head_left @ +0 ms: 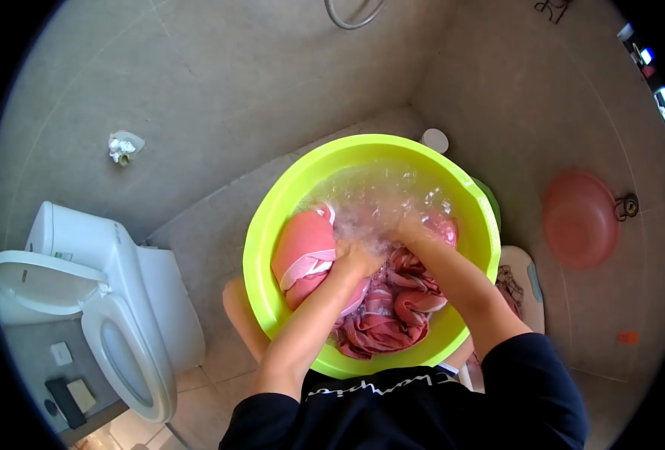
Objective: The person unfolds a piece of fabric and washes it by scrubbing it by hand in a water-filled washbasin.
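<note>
In the head view I see pink cloth lying in the yellow-green tub, partly under bubbly water. The left hand touches the cloth; the right hand dips in the water beside it. I cannot tell how the fingers are, spread or pressed together. A toilet stands at left.

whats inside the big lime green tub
Inside the tub: bubbly water, pink cloth bulging at left and bunched nearest the wearer, plus the left hand and right hand. The bottom and anything under the cloth are hidden.
</note>
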Demonstrator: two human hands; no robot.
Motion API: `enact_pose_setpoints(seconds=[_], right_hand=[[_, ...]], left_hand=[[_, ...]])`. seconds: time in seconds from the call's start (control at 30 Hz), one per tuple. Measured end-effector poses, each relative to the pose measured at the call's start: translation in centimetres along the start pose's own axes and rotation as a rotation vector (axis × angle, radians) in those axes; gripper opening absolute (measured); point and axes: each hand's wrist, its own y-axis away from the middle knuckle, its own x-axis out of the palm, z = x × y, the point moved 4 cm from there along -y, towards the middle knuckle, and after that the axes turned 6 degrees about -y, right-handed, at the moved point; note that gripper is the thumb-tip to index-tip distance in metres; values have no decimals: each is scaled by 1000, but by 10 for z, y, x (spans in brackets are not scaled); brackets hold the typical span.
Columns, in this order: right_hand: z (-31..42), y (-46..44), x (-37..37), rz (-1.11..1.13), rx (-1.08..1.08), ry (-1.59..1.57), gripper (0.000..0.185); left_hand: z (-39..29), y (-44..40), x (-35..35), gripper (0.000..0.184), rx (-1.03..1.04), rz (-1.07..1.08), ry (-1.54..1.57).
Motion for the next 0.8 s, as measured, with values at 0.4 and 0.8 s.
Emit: enact_pose_setpoints(seconds=[0.4, 0.8], right_hand=[[-14, 114, -53, -272, -46, -261, 56], [5, 30, -18, -134, -3, -180, 57]], left_hand=[[10, -2, 0, 52, -63, 232, 89], [15, -7, 18, 61, -96, 4, -14]])
